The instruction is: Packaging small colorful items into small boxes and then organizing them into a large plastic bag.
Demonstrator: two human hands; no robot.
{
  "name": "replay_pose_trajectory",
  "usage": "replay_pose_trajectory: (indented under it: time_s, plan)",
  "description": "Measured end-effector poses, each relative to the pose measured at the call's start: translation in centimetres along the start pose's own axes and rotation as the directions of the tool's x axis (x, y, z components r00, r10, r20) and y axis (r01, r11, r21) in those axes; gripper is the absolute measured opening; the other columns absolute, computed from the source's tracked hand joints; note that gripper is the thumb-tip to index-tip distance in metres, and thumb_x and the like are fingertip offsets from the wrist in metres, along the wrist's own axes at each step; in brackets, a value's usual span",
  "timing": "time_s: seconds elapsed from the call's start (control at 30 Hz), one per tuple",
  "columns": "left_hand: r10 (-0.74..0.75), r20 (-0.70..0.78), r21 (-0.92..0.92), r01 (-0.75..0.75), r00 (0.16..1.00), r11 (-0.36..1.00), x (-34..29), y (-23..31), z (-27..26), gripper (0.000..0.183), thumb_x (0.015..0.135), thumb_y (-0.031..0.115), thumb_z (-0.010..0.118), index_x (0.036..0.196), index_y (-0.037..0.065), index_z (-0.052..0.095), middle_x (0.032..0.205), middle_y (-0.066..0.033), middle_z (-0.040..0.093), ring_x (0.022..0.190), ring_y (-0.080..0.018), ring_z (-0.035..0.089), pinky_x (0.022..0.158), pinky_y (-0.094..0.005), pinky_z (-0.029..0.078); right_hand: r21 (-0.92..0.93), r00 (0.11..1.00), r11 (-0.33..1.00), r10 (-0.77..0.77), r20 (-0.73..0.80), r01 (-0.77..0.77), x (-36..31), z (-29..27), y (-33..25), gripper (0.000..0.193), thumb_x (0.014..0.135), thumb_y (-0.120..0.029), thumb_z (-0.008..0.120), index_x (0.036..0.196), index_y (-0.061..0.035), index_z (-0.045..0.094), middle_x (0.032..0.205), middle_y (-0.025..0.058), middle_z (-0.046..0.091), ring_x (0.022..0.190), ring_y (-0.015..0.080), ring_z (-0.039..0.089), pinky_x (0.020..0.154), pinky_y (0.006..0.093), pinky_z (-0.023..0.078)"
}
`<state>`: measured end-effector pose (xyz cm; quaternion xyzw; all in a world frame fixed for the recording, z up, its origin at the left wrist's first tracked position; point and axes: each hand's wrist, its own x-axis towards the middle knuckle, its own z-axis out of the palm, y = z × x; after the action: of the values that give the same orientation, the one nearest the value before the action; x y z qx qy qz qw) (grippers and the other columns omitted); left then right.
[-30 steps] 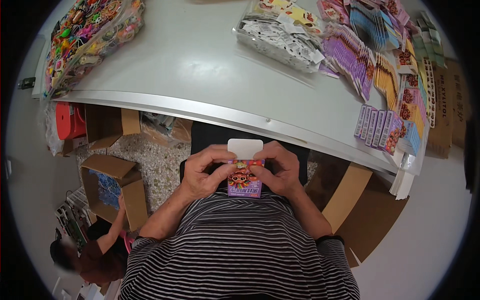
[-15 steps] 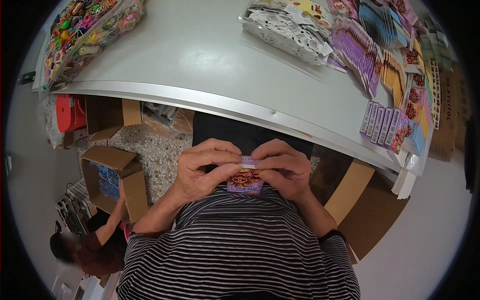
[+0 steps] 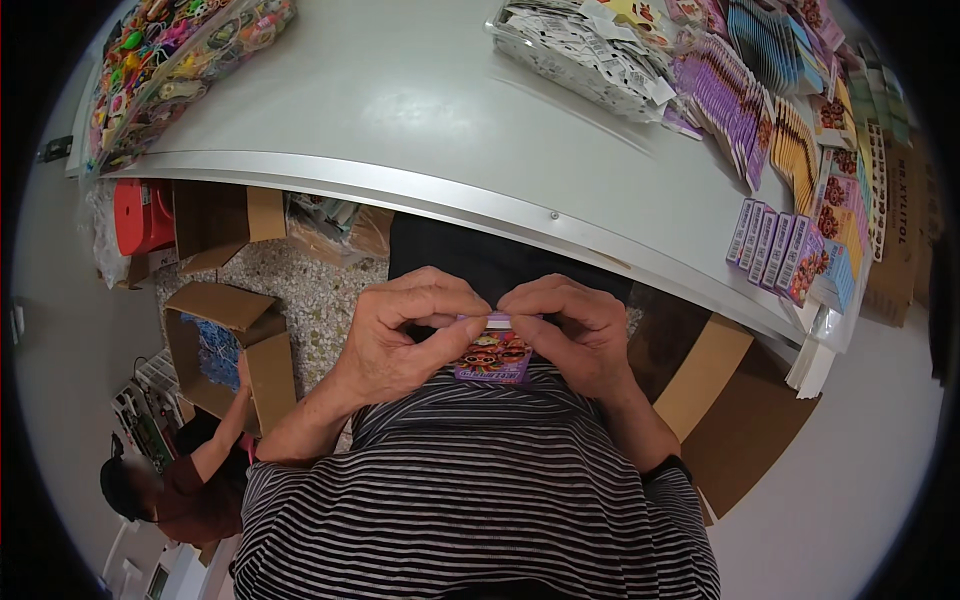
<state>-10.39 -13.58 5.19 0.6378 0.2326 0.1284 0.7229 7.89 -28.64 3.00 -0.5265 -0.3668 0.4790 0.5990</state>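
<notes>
A small purple printed cardboard box (image 3: 493, 358) is held close to my striped shirt, below the table's near edge. My left hand (image 3: 405, 335) pinches its top left corner between thumb and fingers. At the top right corner my right hand (image 3: 570, 332) grips it the same way. Both thumbs press along the upper edge, where a narrow white strip shows between them. The box's front, with a colourful picture, faces up toward me. Its back and the undersides of my fingers are hidden.
On the grey table (image 3: 400, 100) lie a bag of colourful trinkets (image 3: 180, 75), a clear tub of white sachets (image 3: 580, 65), fanned purple cartons (image 3: 725, 105) and several upright purple boxes (image 3: 775, 250). At lower left, a person (image 3: 190, 490) reaches into a cardboard box (image 3: 270, 385) holding blue pieces.
My fingers have come closer together along the box's top edge, and less of the purple top panel shows. The other person's arm has shifted slightly. The whole view has moved a little.
</notes>
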Motion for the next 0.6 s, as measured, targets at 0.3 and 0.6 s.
replay_pose_trajectory:
  time_s: [0.3,0.6]
  plan:
    - [0.114,0.108,0.167,-0.131,0.988,0.977,0.0,-1.3,-1.1,0.017,0.088,-0.002,0.073,0.105,-0.004,0.076,0.106,-0.0202,0.075,0.094,-0.0184,0.073,0.077,-0.0286,0.060,-0.066,1.000,0.998,-0.007,0.023,0.008,-0.1,-0.1,0.2,0.014,0.088,0.008,0.068,0.100,0.0037,0.074,0.107,0.0139,0.070,0.090,0.0145,0.067,0.078,0.0260,0.053]
    - [-0.072,0.037,-0.041,0.074,0.997,0.996,-0.5,-1.1,-0.5,0.016,0.091,-0.001,0.069,0.106,-0.001,0.076,0.096,-0.0119,0.077,0.077,-0.0089,0.071,0.066,-0.0218,0.055,0.107,0.989,0.983,0.150,0.008,-0.150,0.2,-0.1,-0.4,0.014,0.088,0.008,0.068,0.098,0.0029,0.075,0.103,0.0135,0.072,0.087,0.0135,0.067,0.074,0.0259,0.053]
